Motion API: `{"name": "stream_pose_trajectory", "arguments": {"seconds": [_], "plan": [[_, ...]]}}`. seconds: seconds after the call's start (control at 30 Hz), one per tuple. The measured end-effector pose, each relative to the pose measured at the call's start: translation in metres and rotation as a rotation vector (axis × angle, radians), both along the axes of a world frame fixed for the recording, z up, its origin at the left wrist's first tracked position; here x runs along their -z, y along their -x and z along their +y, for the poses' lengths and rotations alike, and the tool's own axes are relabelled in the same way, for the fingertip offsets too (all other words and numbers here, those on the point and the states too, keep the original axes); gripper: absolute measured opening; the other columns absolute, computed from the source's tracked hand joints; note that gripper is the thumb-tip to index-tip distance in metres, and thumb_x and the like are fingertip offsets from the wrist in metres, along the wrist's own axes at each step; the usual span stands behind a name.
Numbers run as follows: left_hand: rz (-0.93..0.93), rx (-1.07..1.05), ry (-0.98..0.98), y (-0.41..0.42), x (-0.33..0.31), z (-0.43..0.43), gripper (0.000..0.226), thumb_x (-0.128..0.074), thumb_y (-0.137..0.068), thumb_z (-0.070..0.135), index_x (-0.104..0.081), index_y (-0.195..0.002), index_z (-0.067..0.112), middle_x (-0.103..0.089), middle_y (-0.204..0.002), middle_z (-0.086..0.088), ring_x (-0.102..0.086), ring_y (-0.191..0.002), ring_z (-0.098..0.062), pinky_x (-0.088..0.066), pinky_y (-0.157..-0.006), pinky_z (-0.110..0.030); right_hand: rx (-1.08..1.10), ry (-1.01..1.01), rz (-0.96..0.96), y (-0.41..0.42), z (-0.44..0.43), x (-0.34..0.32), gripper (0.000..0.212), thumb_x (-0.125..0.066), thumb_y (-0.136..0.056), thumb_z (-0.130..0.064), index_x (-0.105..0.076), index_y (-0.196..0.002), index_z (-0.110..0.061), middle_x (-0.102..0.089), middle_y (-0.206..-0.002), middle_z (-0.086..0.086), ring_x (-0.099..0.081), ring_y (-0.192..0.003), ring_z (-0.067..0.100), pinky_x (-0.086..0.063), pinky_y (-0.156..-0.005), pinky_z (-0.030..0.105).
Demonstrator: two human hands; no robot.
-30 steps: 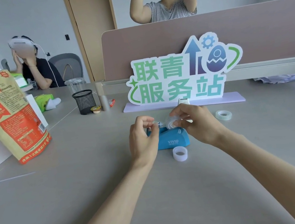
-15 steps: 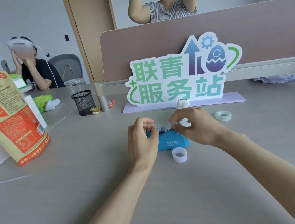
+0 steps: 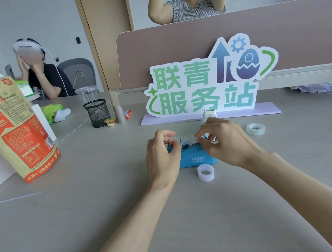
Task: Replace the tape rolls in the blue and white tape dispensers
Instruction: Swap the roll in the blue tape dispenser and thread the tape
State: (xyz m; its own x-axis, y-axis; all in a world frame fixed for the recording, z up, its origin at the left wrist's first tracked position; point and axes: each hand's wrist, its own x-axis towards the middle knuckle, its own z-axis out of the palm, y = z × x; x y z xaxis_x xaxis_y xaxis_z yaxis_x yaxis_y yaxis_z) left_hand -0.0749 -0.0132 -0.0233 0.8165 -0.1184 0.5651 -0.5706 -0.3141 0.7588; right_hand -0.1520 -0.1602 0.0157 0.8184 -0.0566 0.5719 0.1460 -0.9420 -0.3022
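Both forearms bare, no sleeves; left hand and right hand seemingly ringless.

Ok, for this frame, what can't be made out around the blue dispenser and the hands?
Head view only:
- Blue dispenser: top and roll seat hidden behind the left hand and right hand; whether a roll sits inside cannot be told.
- Clear tape pinched between the hands: too transparent and small to see where it ends.
- White dispenser: lower part hidden by the right hand.
- Dispenser small print under VIVID: too small.
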Motion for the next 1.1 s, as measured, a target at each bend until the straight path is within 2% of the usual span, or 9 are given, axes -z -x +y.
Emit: {"name": "stream_pose_trajectory", "arguments": {"seconds": [0.1,0.23,0.4,0.53,0.7,0.83,0.93,1.0,1.1], "plan": [[0.018,-0.008,0.006,0.0,0.0,0.0,0.014,-0.061,-0.086,0.017,-0.058,-0.097,0.024,-0.057,-0.082,0.02,-0.054,-0.095,-0.011,-0.033,-0.07,-0.016,0.003,-0.01,-0.03,0.0,0.003,0.005,0.015,-0.062,-0.085,-0.012,-0.074,-0.092,-0.017,-0.065,-0.088,0.001,-0.062,-0.065,0.025,-0.053,-0.063,0.038],[0.088,0.012,0.063,-0.001,-0.002,0.002,0.014,-0.063,-0.086,0.02,-0.058,-0.098,0.025,-0.062,-0.083,0.015,-0.057,-0.087,-0.014,-0.042,-0.075,-0.028,0.027,0.007,-0.026,-0.001,0.005,0.006,0.015,-0.059,-0.085,-0.015,-0.071,-0.093,-0.018,-0.063,-0.089,0.0,-0.063,-0.068,0.027,-0.053,-0.062,0.039],[0.218,0.069,0.132,-0.001,-0.007,0.007,0.018,-0.066,-0.083,0.022,-0.058,-0.098,0.028,-0.065,-0.083,0.012,-0.062,-0.087,-0.012,-0.045,-0.077,-0.027,0.053,0.043,-0.034,-0.003,0.009,0.004,0.022,-0.06,-0.084,-0.017,-0.069,-0.103,-0.018,-0.067,-0.101,0.0,-0.062,-0.089,0.026,-0.048,-0.073,0.031],[0.29,0.081,0.169,-0.007,-0.008,0.009,0.019,-0.069,-0.08,0.023,-0.057,-0.091,0.033,-0.067,-0.082,0.011,-0.064,-0.084,-0.014,-0.049,-0.082,-0.033,0.031,0.036,0.002,-0.004,0.014,0.004,0.031,-0.059,-0.086,-0.017,-0.064,-0.116,-0.016,-0.067,-0.116,0.001,-0.062,-0.103,0.025,-0.051,-0.082,0.035],[0.356,0.081,0.242,-0.015,-0.008,0.014,0.02,-0.07,-0.079,0.023,-0.058,-0.091,0.032,-0.067,-0.077,0.011,-0.061,-0.073,-0.007,-0.048,-0.082,-0.034,0.03,0.024,-0.015,-0.003,0.014,0.006,0.029,-0.059,-0.087,-0.016,-0.066,-0.115,-0.017,-0.068,-0.115,0.001,-0.062,-0.101,0.025,-0.05,-0.085,0.04],[0.411,0.086,0.285,-0.018,-0.011,0.018,0.022,-0.067,-0.073,0.025,-0.057,-0.089,0.035,-0.069,-0.083,0.009,-0.068,-0.084,-0.014,-0.054,-0.085,-0.045,0.029,0.028,-0.006,-0.003,0.014,0.008,0.028,-0.059,-0.087,-0.017,-0.066,-0.115,-0.018,-0.068,-0.115,0.0,-0.062,-0.1,0.024,-0.05,-0.085,0.039],[0.46,0.117,0.396,-0.019,-0.014,0.021,0.02,-0.06,-0.083,0.009,-0.056,-0.094,0.026,-0.067,-0.098,-0.005,-0.072,-0.077,-0.011,-0.054,-0.067,-0.031,0.029,0.022,0.0,-0.004,0.013,0.008,0.03,-0.06,-0.088,-0.019,-0.066,-0.117,-0.018,-0.067,-0.117,0.001,-0.063,-0.099,0.025,-0.051,-0.087,0.042],[0.486,0.117,0.465,-0.019,-0.016,0.022,0.021,-0.053,-0.087,0.004,-0.055,-0.101,0.019,-0.062,-0.098,-0.005,-0.073,-0.07,-0.007,-0.049,-0.056,-0.021,0.034,0.024,-0.001,-0.004,0.013,0.008,0.03,-0.06,-0.088,-0.02,-0.065,-0.118,-0.018,-0.067,-0.117,0.001,-0.063,-0.1,0.025,-0.051,-0.088,0.042],[0.473,0.089,0.486,-0.02,-0.015,0.024,0.022,-0.051,-0.088,0.004,-0.054,-0.105,0.019,-0.059,-0.09,-0.001,-0.07,-0.074,-0.008,-0.049,-0.051,-0.021,0.031,0.021,-0.002,-0.004,0.013,0.008,0.028,-0.059,-0.088,-0.019,-0.066,-0.116,-0.018,-0.067,-0.116,0.0,-0.063,-0.099,0.024,-0.051,-0.086,0.041]]}}
